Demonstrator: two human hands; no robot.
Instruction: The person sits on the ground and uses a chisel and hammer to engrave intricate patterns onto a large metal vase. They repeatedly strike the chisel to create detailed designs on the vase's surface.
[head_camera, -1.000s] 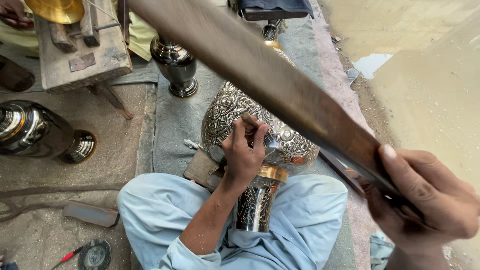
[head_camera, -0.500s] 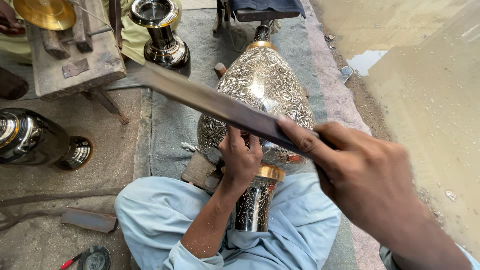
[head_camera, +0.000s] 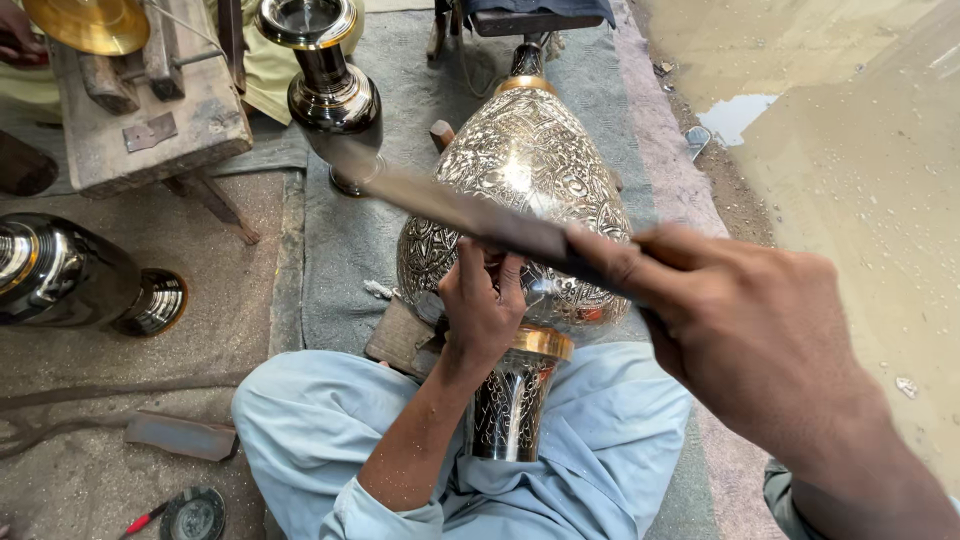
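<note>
Head view, read left to right. At the far left a polished dark metal vessel (head_camera: 60, 275) lay on its side on the sandy ground, with a flat metal piece (head_camera: 180, 435) and a small round disc (head_camera: 192, 515) below it near the bottom edge. At upper left stood a worn wooden block (head_camera: 150, 120) with a brass dish (head_camera: 88, 22) beside it; just right of the block a dark footed vase (head_camera: 330, 95) stood upright on the grey mat (head_camera: 350, 240). In the centre a large engraved silver vase (head_camera: 530, 170) lay tilted across the lap, its gold-banded neck between the knees of the light blue trousers (head_camera: 590, 440). The left hand (head_camera: 482, 300) was closed, fingers curled, and pressed against the vase's lower body; whether it pinched a small tool could not be told. The right hand (head_camera: 750, 330), near the lens, gripped one end of a long flat metal bar (head_camera: 470, 215), which ran up and left over the vase, blurred. At right was wet, muddy ground (head_camera: 860, 150).
</note>
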